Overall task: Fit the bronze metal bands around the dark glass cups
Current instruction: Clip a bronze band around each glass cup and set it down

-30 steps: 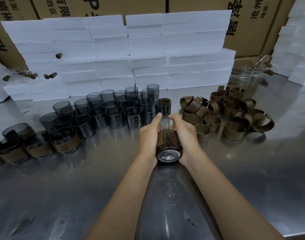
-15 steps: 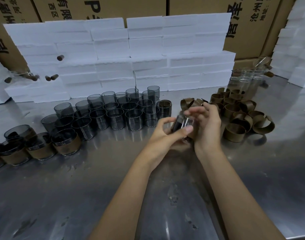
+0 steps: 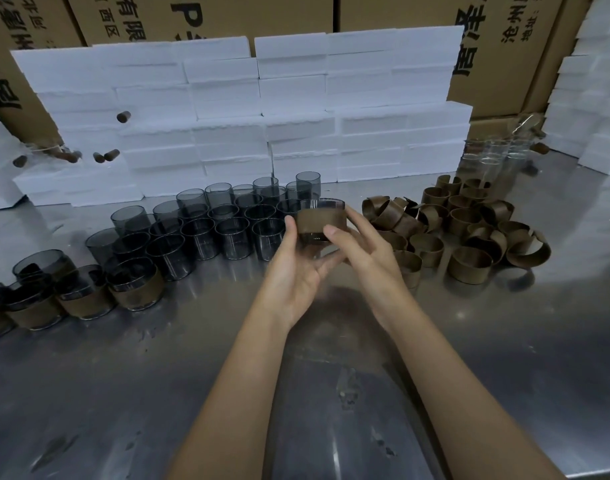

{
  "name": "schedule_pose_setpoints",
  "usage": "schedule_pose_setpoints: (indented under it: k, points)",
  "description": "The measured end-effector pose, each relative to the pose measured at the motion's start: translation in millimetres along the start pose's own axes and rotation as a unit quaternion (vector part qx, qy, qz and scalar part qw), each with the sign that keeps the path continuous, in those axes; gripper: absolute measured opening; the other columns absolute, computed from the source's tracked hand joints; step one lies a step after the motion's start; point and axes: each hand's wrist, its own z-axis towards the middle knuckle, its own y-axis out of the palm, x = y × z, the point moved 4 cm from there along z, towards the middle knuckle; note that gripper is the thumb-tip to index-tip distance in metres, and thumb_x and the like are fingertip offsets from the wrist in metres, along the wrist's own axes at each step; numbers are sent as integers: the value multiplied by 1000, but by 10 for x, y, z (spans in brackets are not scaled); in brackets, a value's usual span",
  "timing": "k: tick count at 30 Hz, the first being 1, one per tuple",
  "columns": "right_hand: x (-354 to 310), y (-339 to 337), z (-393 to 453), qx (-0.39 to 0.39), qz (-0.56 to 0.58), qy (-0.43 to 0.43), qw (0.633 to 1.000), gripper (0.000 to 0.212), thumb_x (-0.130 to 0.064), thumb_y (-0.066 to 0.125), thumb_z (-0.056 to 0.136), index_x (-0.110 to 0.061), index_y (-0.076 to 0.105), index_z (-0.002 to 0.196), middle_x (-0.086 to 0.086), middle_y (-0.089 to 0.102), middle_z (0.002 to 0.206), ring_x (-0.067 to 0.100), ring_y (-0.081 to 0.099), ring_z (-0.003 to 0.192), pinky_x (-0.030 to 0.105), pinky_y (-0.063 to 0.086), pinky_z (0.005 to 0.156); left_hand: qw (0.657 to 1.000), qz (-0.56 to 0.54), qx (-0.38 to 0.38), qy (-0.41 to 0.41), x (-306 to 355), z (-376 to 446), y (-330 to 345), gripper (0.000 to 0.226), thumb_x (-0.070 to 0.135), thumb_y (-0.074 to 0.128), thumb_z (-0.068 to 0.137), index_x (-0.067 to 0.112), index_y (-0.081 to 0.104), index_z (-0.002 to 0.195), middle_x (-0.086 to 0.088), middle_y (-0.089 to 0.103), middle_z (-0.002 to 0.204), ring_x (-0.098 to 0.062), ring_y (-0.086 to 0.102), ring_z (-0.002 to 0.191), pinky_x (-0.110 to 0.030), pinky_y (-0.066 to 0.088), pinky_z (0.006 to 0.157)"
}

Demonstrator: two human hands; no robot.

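Head view, looking down on a steel bench (image 3: 504,341). Both forearms reach in from the near edge to about mid-bench.

Held cup (image 3: 321,221): dark glass, upright, raised above the bench surface between the two hands. Bronze band (image 3: 322,220) wrapped around its middle; glass rim shows above the band, glass base below.

Left hand (image 3: 296,268): palm turned up under and to the left of the cup, thumb curled against the band's left side, fingers extended beneath the base. It grips the cup.

Right hand (image 3: 362,251): thumb pressed on the lower front of the band, fingers curved round the cup's right and far side. It also grips the cup.

Bare dark cups (image 3: 227,223): cluster standing in rows behind and left of the hands, toward the far edge, touching one another.

Banded cups (image 3: 89,292): a short row near the left edge, each with a bronze band around its lower part.

Loose bands (image 3: 469,230): heap right of the hands, some standing as rings, others lying open and curled, overlapping.

Clear glasses (image 3: 493,154): small group at the far right corner, blurred.

White foam blocks (image 3: 262,116): stacked like a wall along the far edge; more at left and right. Cardboard boxes (image 3: 227,15) with printed characters behind them.
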Motion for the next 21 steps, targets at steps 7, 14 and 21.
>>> schedule_pose_setpoints:
  k: [7,14,21]
  points:
    - [-29,32,-39,36,-124,-68,989,63,-39,79,88,-39,53,144,-9,69,132,1,60,126,42,47,112,973,193,121,36,21,31,-120,50,46,33,110,14,70,114,-5,75,94,-15,62,75,-29,45,66]
    - [97,4,6,50,-205,-77,975,69,-53,82,74,-45,52,136,-10,69,125,1,61,121,34,49,105,932,336,122,61,109,-51,-109,67,83,56,79,37,66,126,11,72,118,-6,68,104,-22,52,80]
    - [358,87,47,-45,-324,-56,943,68,-31,81,76,-33,52,137,-2,62,132,15,55,130,45,49,106,724,630,265,93,214,-148,-208,60,57,80,73,29,54,118,7,63,114,-20,53,120,-43,42,105]
